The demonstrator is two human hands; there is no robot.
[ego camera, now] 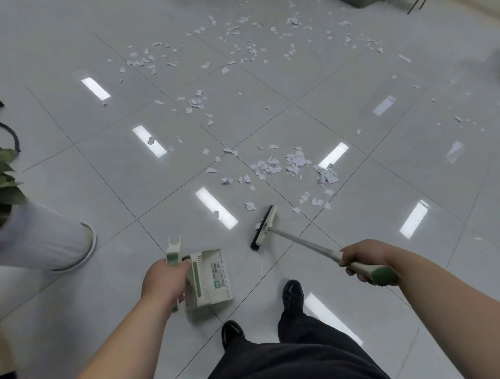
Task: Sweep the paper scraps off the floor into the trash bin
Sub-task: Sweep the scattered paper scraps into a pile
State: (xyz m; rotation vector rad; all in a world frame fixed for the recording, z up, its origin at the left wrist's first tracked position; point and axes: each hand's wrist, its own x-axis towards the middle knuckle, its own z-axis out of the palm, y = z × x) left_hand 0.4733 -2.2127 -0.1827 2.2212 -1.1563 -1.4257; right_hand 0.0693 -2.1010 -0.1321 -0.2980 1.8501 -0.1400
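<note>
Dark trousers (297,359) and a pair of black shoes (292,295) fill the bottom edge, nearer than both sets of fingers and between them. The left hand (162,281) has its fingers (180,297) curled round the white-and-green handle of a cream ribbed plastic dustpan (211,278). The pan hangs tilted just right of those fingers, and I cannot tell if its lower edge touches the floor.

The right hand (365,261) is wrapped tight, fingers (361,278) underneath, round the pale shaft of a long-handled broom (305,243), just ahead of its green grip end. The shaft slants away to the left of these fingers, down to a cream broom head (263,227) with black bristles, which sits at the glossy grey floor tiles (108,175).

White torn paper scraps (295,165) lie on the floor beyond the broom head. A few loose bits lie just past it, thicker clusters farther out from the right fingers, and a wide thin scatter runs across the far tiles.

Far left of the left fingers, a white round pot (40,243) stands under green leaves (8,175). At the top edge, farthest from both hands, a dark grey object (359,2) is cut off, too little showing to say what it is.
</note>
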